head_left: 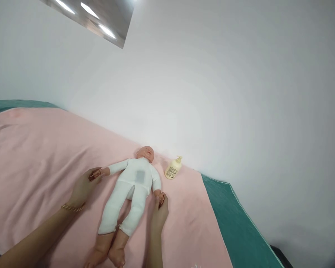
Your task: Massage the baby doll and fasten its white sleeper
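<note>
A baby doll (132, 186) in a white cloth suit lies on its back, head toward the wall and bare feet toward me. Its arms are spread out to both sides, and a grey patch shows on its chest. On the left, my left hand (85, 186), with a beaded bracelet at the wrist, is closed around the doll's hand on that side. My right hand (160, 212) grips the doll's other hand, low beside its hip. Close to the doll's head on the right, a pale yellow pump bottle (173, 168) stands on the pink cloth.
The pink cloth (39, 156) has soft folds on the left and lies over a green cover (237, 219) that shows at the right and far left. Behind rises a plain white wall (212, 93), with a reflective panel (100, 18) at the upper left.
</note>
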Tool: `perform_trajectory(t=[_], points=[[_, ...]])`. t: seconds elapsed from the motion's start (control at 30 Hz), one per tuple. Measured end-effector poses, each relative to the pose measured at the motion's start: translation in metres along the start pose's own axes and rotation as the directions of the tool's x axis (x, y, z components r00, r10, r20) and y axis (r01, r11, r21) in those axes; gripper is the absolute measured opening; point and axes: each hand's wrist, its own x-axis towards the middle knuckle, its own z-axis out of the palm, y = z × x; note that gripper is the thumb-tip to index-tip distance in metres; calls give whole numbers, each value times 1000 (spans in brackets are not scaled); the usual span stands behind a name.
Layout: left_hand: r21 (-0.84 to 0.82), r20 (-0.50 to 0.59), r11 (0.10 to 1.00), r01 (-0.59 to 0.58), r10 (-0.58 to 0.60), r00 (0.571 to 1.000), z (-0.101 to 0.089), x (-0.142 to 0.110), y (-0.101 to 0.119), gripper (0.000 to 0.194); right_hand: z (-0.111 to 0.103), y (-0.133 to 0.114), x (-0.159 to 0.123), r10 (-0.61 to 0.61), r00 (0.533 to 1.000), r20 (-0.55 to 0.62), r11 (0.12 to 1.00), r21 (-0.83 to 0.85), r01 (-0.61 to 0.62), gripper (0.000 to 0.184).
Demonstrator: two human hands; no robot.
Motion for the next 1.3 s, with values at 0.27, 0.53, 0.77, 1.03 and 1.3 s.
perform_trajectory(t=[0.27,0.53,0.77,1.03,1.3], points=[[-73,-1,991,109,-109,994,-5,21,1,50,-6,-11,16,158,985,73,986,39,-161,45],[-62,-119,997,37,-44,992,6,45,-13,51,-9,-16,58,165,985,53,981,94,-170,49],[-4,-88,1000,-4,4,996,8,57,-34,62,-20,-3,87,189,981,48,977,87,-192,49],[121,-146,992,-25,43,988,11,63,-45,69,-27,13,73,177,979,103,978,96,-187,43],[305,-183,950,-65,126,975,11,61,-48,59,-27,16,74,191,970,152,973,104,-208,43]])
